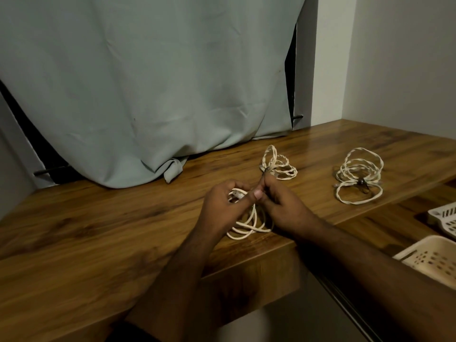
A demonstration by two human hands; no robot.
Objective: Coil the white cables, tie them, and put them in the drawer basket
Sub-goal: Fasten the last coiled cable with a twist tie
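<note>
Head view: both hands (249,203) grip looped white braided cable (246,225)

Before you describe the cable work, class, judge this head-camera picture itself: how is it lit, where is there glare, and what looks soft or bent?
Head view: dim and warm; glare streaks the wooden desk behind the cable bundles; both hands, left hand and right hand, are dark and slightly soft; the coil they hold stays readable; the wide lens bends the desk edges; the basket is cropped at the right edge.
</note>
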